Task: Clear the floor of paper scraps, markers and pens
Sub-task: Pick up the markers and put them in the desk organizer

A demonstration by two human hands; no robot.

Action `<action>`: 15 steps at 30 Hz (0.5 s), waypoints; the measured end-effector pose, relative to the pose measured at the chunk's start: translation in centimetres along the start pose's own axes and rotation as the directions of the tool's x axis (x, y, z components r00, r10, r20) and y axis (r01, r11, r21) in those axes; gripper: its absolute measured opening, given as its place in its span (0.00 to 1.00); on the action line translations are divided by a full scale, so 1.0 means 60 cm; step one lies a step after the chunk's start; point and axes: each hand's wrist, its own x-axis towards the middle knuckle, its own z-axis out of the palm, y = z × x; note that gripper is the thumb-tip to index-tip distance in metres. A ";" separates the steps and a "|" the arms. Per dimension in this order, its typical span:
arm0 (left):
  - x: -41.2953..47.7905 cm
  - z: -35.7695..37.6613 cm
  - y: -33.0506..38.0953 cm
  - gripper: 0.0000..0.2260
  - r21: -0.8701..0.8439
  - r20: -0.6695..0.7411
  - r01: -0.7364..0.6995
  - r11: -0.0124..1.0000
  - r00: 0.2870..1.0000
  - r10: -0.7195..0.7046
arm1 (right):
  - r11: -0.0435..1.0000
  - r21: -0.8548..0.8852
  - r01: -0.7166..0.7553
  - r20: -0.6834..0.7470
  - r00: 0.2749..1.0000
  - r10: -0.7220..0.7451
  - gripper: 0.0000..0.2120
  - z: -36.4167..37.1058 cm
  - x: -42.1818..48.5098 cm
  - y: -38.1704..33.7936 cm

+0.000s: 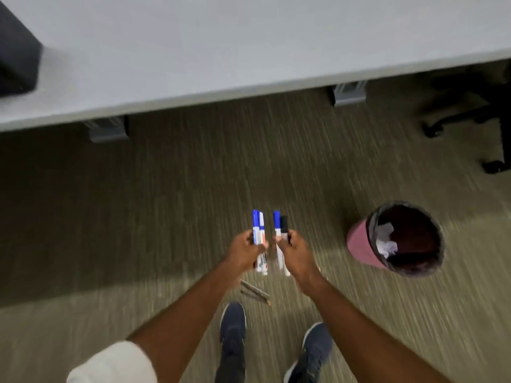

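In the head view, the person stands on the carpeted floor (pixel 138 217) with both arms stretched forward and down. The left hand (pixel 244 251) has its grip closed around a pair of blue-capped markers (pixel 259 239), held upright side by side; the right hand (pixel 294 251) grips another pair (pixel 280 233), one blue-capped and one black-capped, also upright. The two bundles sit just beside each other, apart by a narrow gap. On the floor below the hands, just ahead of the shoes (pixel 233 322), lie two or three thin pens (pixel 255 293), slightly fanned; motion blur makes the count uncertain. To the right stands a pink bin (pixel 359 244) with a dark liner, and white paper scraps (pixel 385 239) already lie inside it. No loose paper shows on the visible carpet. A pale worktop (pixel 249 51) crosses the top of the view, bare but for a dark box (pixel 16 51) at its left end, and a chair base (pixel 470 120) stands at far right. The step in hand appears to be gathering the markers, with the paper seemingly dealt with. The next move likely calls for merging both bundles into one hand or setting them on the worktop, so a hand is free to bend down for the pens, which are thin and flat on carpet and will need a fingertip pinch.
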 end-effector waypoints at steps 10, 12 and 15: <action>-0.147 -0.137 0.185 0.10 -0.114 -0.135 -0.203 0.972 0.973 0.187 | 0.950 -0.049 0.309 0.186 0.937 -0.296 0.09 0.017 -0.077 -0.250; -0.176 -0.156 0.220 0.10 -0.150 -0.188 -0.236 0.960 0.960 0.207 | 0.935 -0.048 0.351 0.225 0.916 -0.332 0.10 0.018 -0.089 -0.298; -0.225 -0.177 0.266 0.11 -0.188 -0.265 -0.282 0.941 0.937 0.228 | 0.924 -0.035 0.381 0.274 0.892 -0.358 0.11 0.015 -0.112 -0.365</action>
